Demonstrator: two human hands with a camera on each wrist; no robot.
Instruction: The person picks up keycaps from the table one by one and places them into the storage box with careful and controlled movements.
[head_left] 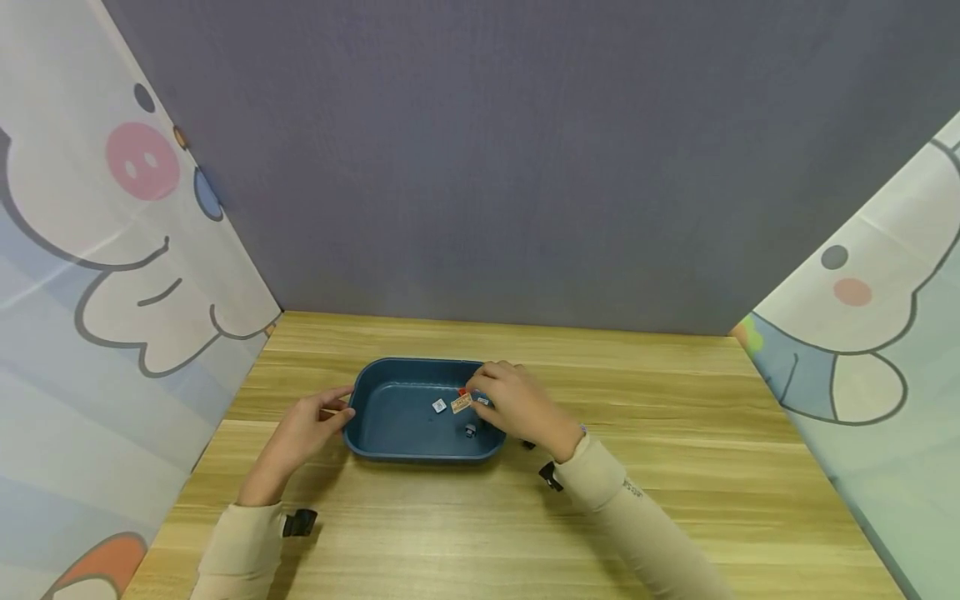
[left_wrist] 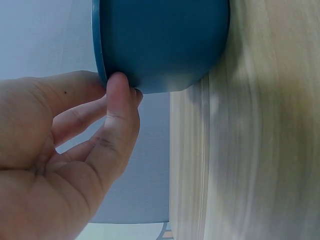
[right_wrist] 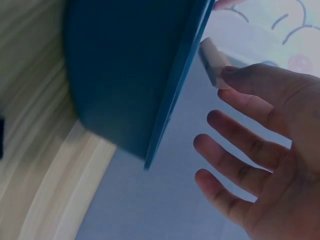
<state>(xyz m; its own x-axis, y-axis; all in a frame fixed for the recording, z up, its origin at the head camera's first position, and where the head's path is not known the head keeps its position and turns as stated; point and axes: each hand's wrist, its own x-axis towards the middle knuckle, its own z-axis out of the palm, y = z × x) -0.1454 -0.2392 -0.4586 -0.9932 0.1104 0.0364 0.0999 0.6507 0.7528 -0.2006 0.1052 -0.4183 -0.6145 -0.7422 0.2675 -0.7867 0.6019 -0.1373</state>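
Left hand point(head_left: 303, 427) grips blue tray point(head_left: 397, 429) at left rim; right hand point(head_left: 517, 404) pinches beige block point(head_left: 461, 403) over tray's right half; white cube point(head_left: 438, 406) inside.

No words or numbers can be read. In the head view, dark lettering point(head_left: 633, 489) on the right sleeve point(head_left: 660, 533), at five o'clock, and marks on the tan block point(head_left: 461, 403), at six o'clock, are too small.

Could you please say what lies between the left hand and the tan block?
The head view shows part of the tray and a small white block.
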